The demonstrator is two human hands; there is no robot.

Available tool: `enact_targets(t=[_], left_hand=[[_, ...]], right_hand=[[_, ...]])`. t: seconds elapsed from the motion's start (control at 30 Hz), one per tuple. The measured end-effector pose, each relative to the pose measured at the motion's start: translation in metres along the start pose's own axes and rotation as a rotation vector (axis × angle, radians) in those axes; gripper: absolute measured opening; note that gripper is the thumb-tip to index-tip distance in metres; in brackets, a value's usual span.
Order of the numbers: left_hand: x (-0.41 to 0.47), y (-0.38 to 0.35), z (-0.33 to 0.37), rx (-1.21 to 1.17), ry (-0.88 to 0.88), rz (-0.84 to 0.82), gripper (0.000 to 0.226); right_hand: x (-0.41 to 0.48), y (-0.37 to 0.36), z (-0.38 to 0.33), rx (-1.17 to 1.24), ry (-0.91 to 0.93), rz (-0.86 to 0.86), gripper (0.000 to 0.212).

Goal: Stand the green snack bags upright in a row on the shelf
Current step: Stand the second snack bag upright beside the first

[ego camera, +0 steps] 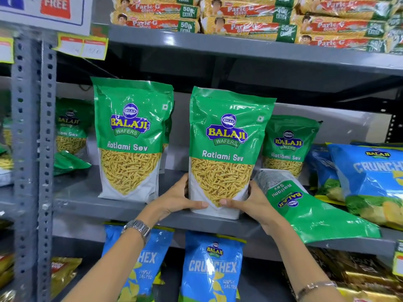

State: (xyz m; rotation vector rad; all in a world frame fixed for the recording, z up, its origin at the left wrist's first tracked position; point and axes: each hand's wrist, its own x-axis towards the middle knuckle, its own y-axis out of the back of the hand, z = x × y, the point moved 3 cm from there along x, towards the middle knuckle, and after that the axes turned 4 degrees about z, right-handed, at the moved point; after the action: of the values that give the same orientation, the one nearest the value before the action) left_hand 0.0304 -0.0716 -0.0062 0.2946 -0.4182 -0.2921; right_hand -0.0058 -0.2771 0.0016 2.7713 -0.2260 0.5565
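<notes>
A green Balaji Ratlami Sev bag [226,136] stands upright at the front edge of the grey shelf [122,209]. My left hand [176,199] and my right hand [253,201] grip its lower sides, thumbs on its front. Another green bag [130,127] stands upright to its left. A third green bag [287,142] stands further back on the right. One green bag [305,210] lies flat, upside down, beside my right hand. More green bags [69,127] sit beyond the upright post on the left.
Blue Crunchex bags [370,177] lean at the shelf's right end, and more [213,267] hang on the shelf below. Parle-G biscuit packs [239,18] fill the shelf above. A perforated grey post [32,149] stands at the left.
</notes>
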Motion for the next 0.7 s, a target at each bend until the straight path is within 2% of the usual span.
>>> enact_targets(t=[0.07,0.17,0.2,0.3,0.4,0.43,0.5,0.6,0.7], left_hand=[[0.0,0.001,0.0,0.01,0.002,0.001,0.096],[-0.003,0.0,-0.001,0.061,0.032,0.027,0.136],[-0.006,-0.001,0.001,0.098,0.033,0.054,0.141],[-0.023,-0.014,0.011,0.169,-0.169,0.234,0.133],[-0.057,-0.046,0.02,0.211,-0.451,0.477,0.108],[-0.067,-0.061,0.021,0.232,-0.522,0.493,0.099],[-0.076,-0.099,0.025,0.253,-0.624,0.364,0.087],[-0.068,-0.152,0.03,0.43,-0.802,0.197,0.084],[-0.044,-0.182,0.032,0.449,-0.794,0.133,0.083]], right_hand=[[-0.003,-0.001,-0.001,-0.012,0.002,0.002,0.094],[-0.016,0.003,-0.007,-0.053,0.042,0.018,0.104],[-0.021,0.007,-0.011,-0.069,0.06,0.046,0.104],[-0.039,0.031,-0.025,-0.098,0.157,0.154,0.096],[-0.062,0.063,-0.037,-0.161,0.301,0.224,0.083],[-0.069,0.075,-0.037,-0.209,0.331,0.223,0.084],[-0.081,0.1,-0.033,-0.36,0.342,0.186,0.092],[-0.099,0.129,-0.027,-0.531,0.307,0.099,0.083],[-0.107,0.143,-0.025,-0.567,0.326,0.104,0.071]])
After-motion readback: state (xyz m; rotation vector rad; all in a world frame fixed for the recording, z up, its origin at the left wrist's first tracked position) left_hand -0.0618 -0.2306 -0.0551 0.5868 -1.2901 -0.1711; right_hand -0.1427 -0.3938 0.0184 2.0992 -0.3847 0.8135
